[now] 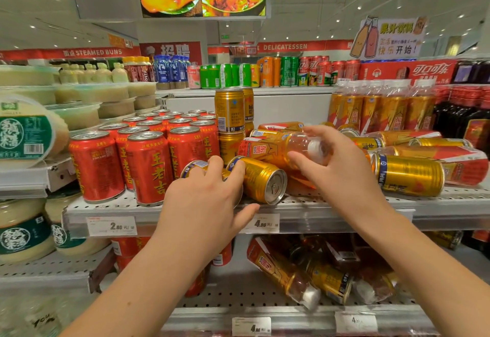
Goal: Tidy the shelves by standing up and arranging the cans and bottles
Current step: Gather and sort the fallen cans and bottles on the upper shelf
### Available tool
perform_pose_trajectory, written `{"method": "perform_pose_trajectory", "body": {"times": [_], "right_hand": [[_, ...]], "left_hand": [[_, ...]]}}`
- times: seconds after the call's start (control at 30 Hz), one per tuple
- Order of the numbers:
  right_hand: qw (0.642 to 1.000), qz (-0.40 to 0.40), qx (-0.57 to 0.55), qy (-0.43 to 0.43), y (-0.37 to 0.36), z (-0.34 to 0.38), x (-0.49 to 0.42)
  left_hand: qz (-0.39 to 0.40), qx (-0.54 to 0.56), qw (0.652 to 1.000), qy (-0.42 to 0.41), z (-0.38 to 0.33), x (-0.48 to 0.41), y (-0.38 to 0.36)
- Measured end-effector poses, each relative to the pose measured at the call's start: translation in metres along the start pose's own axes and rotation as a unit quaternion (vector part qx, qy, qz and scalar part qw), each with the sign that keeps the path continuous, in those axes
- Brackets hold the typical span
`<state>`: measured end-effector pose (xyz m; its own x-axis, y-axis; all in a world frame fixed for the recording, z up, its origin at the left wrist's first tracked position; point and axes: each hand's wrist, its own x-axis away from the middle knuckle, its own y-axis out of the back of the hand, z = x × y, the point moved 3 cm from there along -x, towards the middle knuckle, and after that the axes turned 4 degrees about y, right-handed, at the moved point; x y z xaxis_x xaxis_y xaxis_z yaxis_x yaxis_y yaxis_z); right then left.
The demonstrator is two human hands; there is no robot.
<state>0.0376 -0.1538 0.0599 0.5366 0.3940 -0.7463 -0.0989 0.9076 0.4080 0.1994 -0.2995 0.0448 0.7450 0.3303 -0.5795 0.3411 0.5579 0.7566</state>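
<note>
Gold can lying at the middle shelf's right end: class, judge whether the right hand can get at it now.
Probably not yet. The gold can lies at the shelf front, nothing before it, but the right hand grips a fallen drink bottle.

The red cans [148, 167] at the left end of the shelf [450, 196] have yellow characters and silver tops. The gold cans [258, 180] near its front edge have a dark blue band. The bottle [278, 148] has amber liquid, a red-and-gold label and a white cap. The shelf is grey, with a pattern of small holes.
</note>
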Motion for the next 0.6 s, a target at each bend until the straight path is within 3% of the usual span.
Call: {"method": "perform_pose_trajectory", "body": {"times": [0.37,0.6], "right_hand": [[0.996,-0.063,-0.054,-0.008,0.050,-0.003,-0.008],[0.996,-0.078,-0.044,0.017,0.068,-0.013,-0.007]], "left_hand": [[-0.016,0.037,0.999,-0.034,-0.024,-0.024,-0.017],[-0.040,0.093,0.994,0.033,-0.028,-0.029,-0.014]]}}
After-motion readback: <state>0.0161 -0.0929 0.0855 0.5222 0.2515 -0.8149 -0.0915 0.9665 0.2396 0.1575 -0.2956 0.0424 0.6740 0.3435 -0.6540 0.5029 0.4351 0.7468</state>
